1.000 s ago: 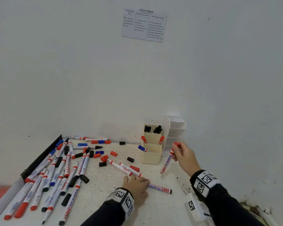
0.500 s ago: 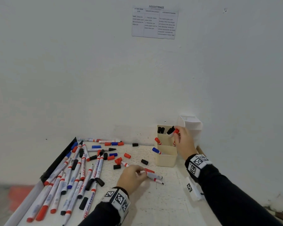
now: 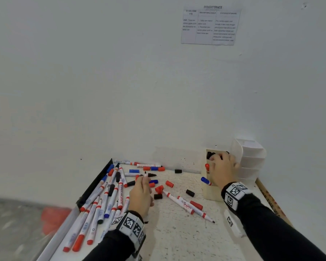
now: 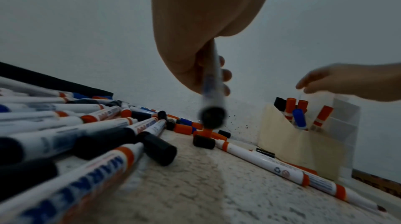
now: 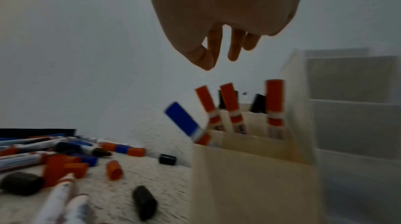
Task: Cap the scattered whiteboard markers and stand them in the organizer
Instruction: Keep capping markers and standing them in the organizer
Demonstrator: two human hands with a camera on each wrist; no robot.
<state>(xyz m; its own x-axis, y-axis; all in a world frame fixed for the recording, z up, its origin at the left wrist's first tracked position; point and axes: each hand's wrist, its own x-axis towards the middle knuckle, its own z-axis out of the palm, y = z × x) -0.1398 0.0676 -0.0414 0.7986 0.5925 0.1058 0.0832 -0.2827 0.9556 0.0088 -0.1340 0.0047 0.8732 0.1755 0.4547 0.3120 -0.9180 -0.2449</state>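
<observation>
Since the left hand (image 3: 142, 194) grips an uncapped black marker (image 4: 212, 88) with its bare tip pointing away, I'd worry about ink smearing on the surface (image 3: 177, 232) or grabbing a wrong-colour cap (image 3: 169, 184) from the loose ones left of the organizer (image 3: 212, 191). The right hand (image 5: 219, 21) hovers just above the organizer, fingers loose and holding nothing. Red, blue and black capped markers stand inside; most uncapped ones lie well left of it.
</observation>
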